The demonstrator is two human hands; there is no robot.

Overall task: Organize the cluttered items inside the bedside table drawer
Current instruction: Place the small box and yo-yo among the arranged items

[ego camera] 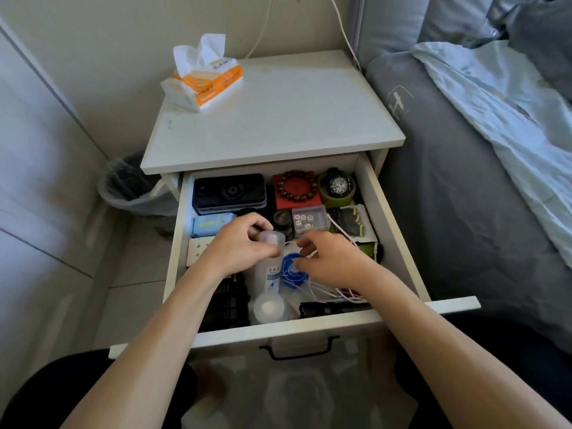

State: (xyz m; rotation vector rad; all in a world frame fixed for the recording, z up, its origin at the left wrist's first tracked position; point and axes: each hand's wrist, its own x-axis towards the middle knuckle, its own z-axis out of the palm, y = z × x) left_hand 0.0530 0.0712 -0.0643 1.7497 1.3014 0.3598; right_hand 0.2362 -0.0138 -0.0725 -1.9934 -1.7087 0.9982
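The white drawer (394, 230) stands pulled open and full of small items. My left hand (240, 246) grips the cap end of a clear plastic bottle (268, 274) lying in the drawer's middle. My right hand (329, 258) pinches a thin white cable (322, 292) just above a blue round item (292, 269). At the back lie a black case (229, 191), a bead bracelet on a red box (297, 188) and a black watch on a green roll (338, 187). A clear box of dice (309, 221) sits behind my right hand.
A tissue pack (205, 78) lies on the bedside table top (278, 119). A bin with a plastic liner (133, 187) stands at the left by the wall. The bed with grey bedding (464, 196) runs along the right. A white cord (345, 32) hangs behind the table.
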